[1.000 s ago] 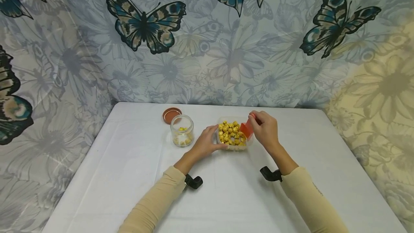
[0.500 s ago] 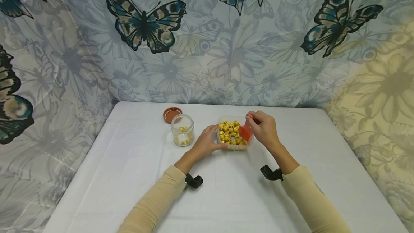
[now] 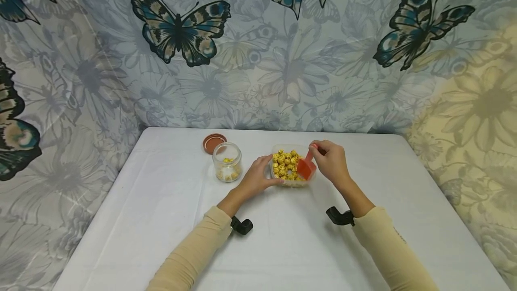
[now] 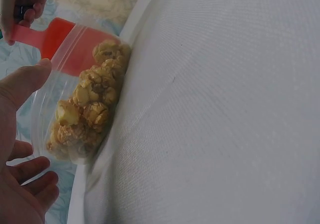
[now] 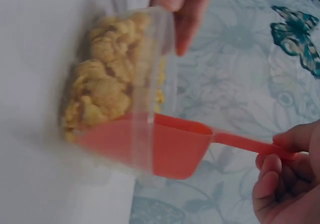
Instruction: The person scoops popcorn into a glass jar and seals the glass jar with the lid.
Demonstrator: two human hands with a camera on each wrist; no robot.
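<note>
A clear plastic container (image 3: 297,184) on the table holds golden caramel popcorn (image 3: 286,164). My left hand (image 3: 257,176) grips it from the left side, with the thumb (image 4: 31,81) at the rim in the left wrist view. In my right hand (image 3: 332,163) I pinch the thin handle of a red scoop (image 3: 305,168) between thumb and fingers. Its blade (image 5: 182,149) dips into the container at the right side, and in the right wrist view the tip lies low beside the popcorn. How much popcorn sits on the blade is hidden.
Left of the container stands an uncapped glass jar (image 3: 227,158) with some popcorn at its bottom. Behind it lies a reddish-brown lid (image 3: 212,143). A white cloth covers the table (image 3: 274,246); butterfly-patterned fabric (image 3: 242,93) hangs at the back.
The scoop has tilted inside the container and its blade now faces more toward the head camera. My right hand shifted slightly. The left hand, container and jar hold their places.
</note>
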